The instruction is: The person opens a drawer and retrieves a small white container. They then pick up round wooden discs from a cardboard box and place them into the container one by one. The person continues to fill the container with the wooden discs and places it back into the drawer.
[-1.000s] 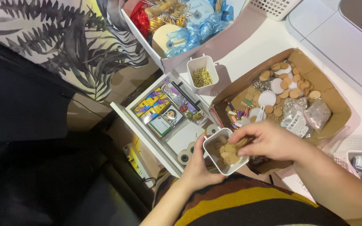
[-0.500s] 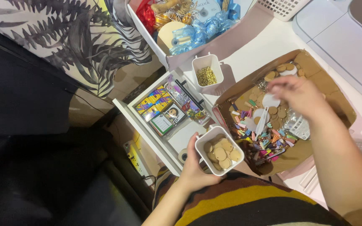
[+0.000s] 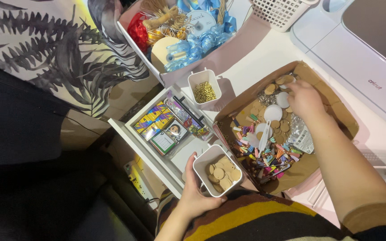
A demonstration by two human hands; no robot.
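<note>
My left hand (image 3: 196, 193) grips a small white square cup (image 3: 203, 166) that holds several round wooden discs (image 3: 222, 173), near my lap. My right hand (image 3: 304, 97) reaches into the far part of an open cardboard box (image 3: 345, 117), fingers down on the wooden and white discs (image 3: 273, 112) there; whether it has one pinched I cannot tell. The box also holds coloured tassels (image 3: 266, 154) and a clear plastic bag (image 3: 298, 136).
A second white cup (image 3: 204, 89) with small gold bits stands by the box. An open white drawer (image 3: 144, 147) holds colourful cards and packets. Behind are a pink bin (image 3: 188, 35) of ribbons, a white basket (image 3: 282, 11) and a white machine (image 3: 362, 58).
My right hand left the cup, where it had been at the discs, and moved out to the far end of the cardboard box. The left hand kept hold of the cup.
</note>
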